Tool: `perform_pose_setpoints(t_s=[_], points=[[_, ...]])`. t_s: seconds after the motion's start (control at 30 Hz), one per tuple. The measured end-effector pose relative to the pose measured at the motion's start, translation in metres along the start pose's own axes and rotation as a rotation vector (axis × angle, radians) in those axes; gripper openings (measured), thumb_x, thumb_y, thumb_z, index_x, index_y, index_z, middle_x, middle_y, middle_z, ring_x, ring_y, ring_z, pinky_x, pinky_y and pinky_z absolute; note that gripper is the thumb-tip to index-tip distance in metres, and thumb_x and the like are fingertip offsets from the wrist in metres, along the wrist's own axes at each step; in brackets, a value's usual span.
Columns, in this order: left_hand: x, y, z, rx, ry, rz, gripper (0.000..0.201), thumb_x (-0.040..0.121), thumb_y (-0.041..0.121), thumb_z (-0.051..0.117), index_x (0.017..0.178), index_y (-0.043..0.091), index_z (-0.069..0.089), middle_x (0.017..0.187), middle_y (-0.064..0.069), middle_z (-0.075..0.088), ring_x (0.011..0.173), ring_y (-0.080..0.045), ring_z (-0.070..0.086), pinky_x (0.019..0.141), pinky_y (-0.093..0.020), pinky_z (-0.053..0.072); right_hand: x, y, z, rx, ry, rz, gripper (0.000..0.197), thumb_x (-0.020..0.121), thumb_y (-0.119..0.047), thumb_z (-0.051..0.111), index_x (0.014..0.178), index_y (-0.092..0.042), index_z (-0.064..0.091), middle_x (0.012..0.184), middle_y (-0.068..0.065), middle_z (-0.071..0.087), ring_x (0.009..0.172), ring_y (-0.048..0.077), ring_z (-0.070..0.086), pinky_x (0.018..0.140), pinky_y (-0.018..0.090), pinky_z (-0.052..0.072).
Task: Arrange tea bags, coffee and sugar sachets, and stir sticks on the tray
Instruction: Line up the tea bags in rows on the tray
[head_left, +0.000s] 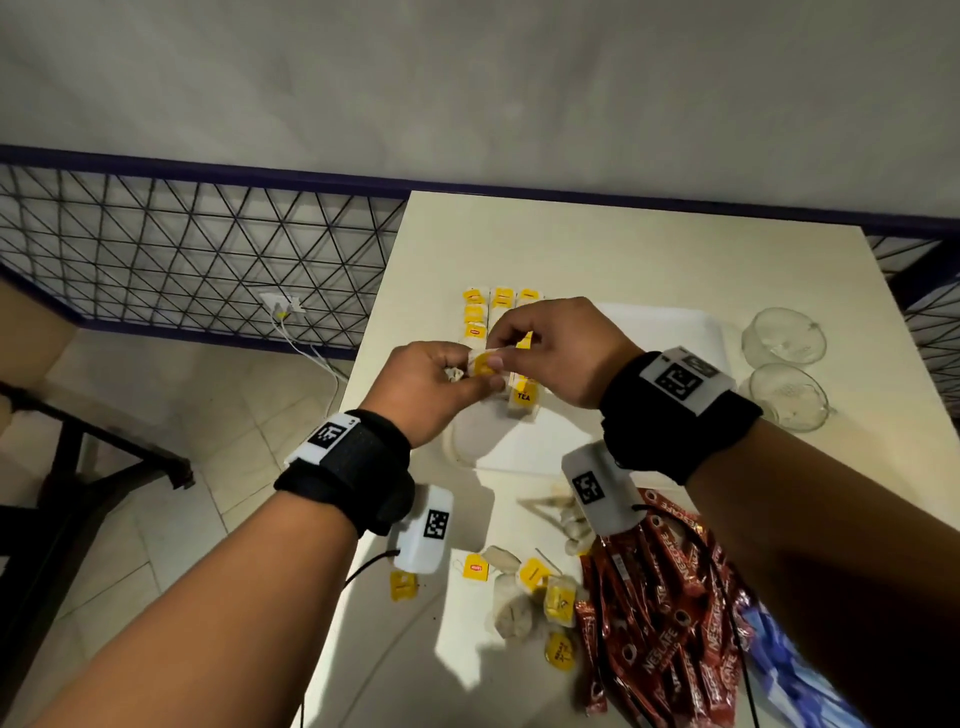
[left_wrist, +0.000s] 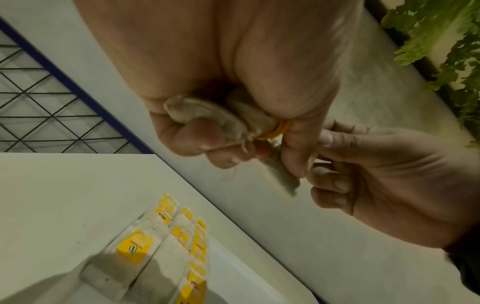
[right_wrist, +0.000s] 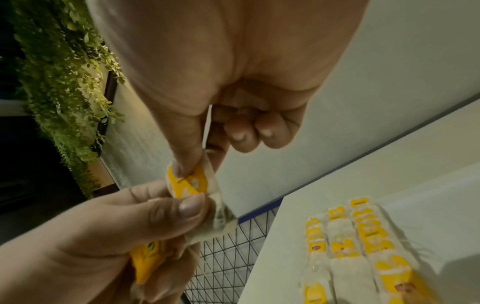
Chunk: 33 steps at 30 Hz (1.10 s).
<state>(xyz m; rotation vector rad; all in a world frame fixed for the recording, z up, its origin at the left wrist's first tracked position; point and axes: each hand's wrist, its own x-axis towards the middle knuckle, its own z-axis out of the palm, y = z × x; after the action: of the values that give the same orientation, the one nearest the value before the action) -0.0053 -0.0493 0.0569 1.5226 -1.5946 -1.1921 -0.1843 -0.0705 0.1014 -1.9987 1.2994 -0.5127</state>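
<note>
Both hands, the left hand (head_left: 434, 387) and right hand (head_left: 563, 351), are pinching one tea bag (head_left: 483, 366) in their fingers above the tray (head_left: 691, 332), where three tea rows (head_left: 501, 332) are lying while the loose tea bags (head_left: 514, 592) and coffee sachets (head_left: 670, 629) are waiting on the tabletop (head_left: 597, 244).

The right hand (right_wrist: 233, 82) pinches a tea bag (right_wrist: 192, 183) by its yellow tag, between thumb and forefinger; the other fingers are curled in. From the lower left the left hand (right_wrist: 91, 236) holds the same tea bag with its thumb on the paper pouch, and it grips more bags with a yellow tag in its palm. Down at the right, rows of tea bags (right_wrist: 363, 242) lie side by side on the white tray (right_wrist: 428, 216), near its far edge. Green leaves (right_wrist: 64, 82) hang at the left.
</note>
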Motion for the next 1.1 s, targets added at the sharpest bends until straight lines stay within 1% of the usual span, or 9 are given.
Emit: perform_pose_setpoints(t_s=[0.07,0.17,0.33,0.47,0.57,0.63,0.7,0.93,1.1], points=[[0.006,-0.003,-0.002,0.060,-0.010,-0.003,0.018,0.072,0.035,0.080,0.073,0.018,0.073,0.062,-0.007,0.056,0.054,-0.011,0.042,0.058,-0.028,0.037,0.007,0.001,-0.002,-0.074,-0.016,-0.006,0.007,0.085,-0.024,0.069,0.091,-0.019,0.071,0.080,-0.015,0.063,0.066,-0.015,0.049,0.063,0.004,0.034],[0.012,-0.010,-0.001,0.143,-0.053,-0.027,0.016,0.077,0.029,0.080,0.065,0.028,0.068,0.050,0.014,0.051,0.047,-0.002,0.041,0.051,-0.019,0.035,0.017,0.006,0.001,-0.255,-0.106,0.004,0.009,0.086,-0.027,0.066,0.094,-0.023,0.070,0.091,-0.008,0.067,0.074,-0.001,0.051,0.068,0.016,0.036],[0.017,-0.046,0.001,-0.001,-0.048,-0.180,0.017,0.080,0.019,0.079,0.096,0.016,0.075,0.056,0.016,0.057,0.041,0.001,0.044,0.040,-0.012,0.034,0.031,0.032,0.022,-0.319,-0.186,0.135,0.011,0.086,-0.027,0.065,0.096,-0.024,0.069,0.091,-0.008,0.065,0.087,0.009,0.052,0.072,0.021,0.035],[0.023,-0.077,-0.001,0.178,-0.039,-0.244,0.009,0.079,0.026,0.078,0.079,0.032,0.072,0.082,0.007,0.070,0.051,0.000,0.051,0.056,-0.021,0.043,0.035,0.057,0.048,-0.245,-0.229,0.162,0.013,0.085,-0.020,0.067,0.096,-0.016,0.071,0.087,-0.003,0.064,0.083,0.010,0.051,0.069,0.019,0.032],[0.030,-0.092,0.003,0.276,0.017,-0.319,0.010,0.081,0.023,0.074,0.085,0.027,0.066,0.097,0.005,0.070,0.080,-0.012,0.064,0.071,-0.018,0.049,0.042,0.070,0.063,-0.206,-0.319,0.212,0.013,0.083,-0.019,0.069,0.096,-0.015,0.070,0.083,-0.007,0.058,0.082,0.009,0.049,0.071,0.020,0.035],[0.033,-0.094,0.007,0.326,0.013,-0.396,0.017,0.083,0.025,0.073,0.094,0.019,0.061,0.093,0.007,0.062,0.080,-0.012,0.060,0.061,-0.011,0.041,0.051,0.078,0.069,-0.234,-0.341,0.252,0.013,0.084,-0.021,0.068,0.096,-0.018,0.069,0.084,-0.010,0.056,0.085,0.010,0.052,0.074,0.021,0.037],[0.037,-0.099,0.011,0.480,-0.041,-0.426,0.027,0.082,0.036,0.072,0.087,0.019,0.052,0.085,0.007,0.053,0.084,-0.018,0.057,0.066,-0.018,0.036,0.059,0.086,0.072,-0.268,-0.339,0.287,0.010,0.085,-0.023,0.068,0.094,-0.022,0.068,0.085,-0.009,0.056,0.091,0.015,0.056,0.078,0.023,0.042],[0.038,-0.094,0.020,0.508,-0.089,-0.405,0.021,0.081,0.033,0.072,0.084,0.022,0.054,0.102,-0.003,0.067,0.099,-0.024,0.060,0.079,-0.026,0.045,0.076,0.097,0.069,-0.324,-0.325,0.319,0.019,0.085,-0.025,0.069,0.104,-0.023,0.070,0.113,-0.004,0.067,0.107,0.019,0.058,0.091,0.030,0.046],[0.034,-0.093,0.020,0.473,-0.097,-0.410,0.025,0.080,0.036,0.074,0.089,0.022,0.055,0.104,-0.002,0.066,0.100,-0.023,0.059,0.082,-0.027,0.046,0.077,0.100,0.074,-0.347,-0.272,0.365,0.014,0.083,-0.027,0.070,0.087,-0.028,0.057,0.091,-0.004,0.058,0.091,0.023,0.060,0.073,0.029,0.045]])
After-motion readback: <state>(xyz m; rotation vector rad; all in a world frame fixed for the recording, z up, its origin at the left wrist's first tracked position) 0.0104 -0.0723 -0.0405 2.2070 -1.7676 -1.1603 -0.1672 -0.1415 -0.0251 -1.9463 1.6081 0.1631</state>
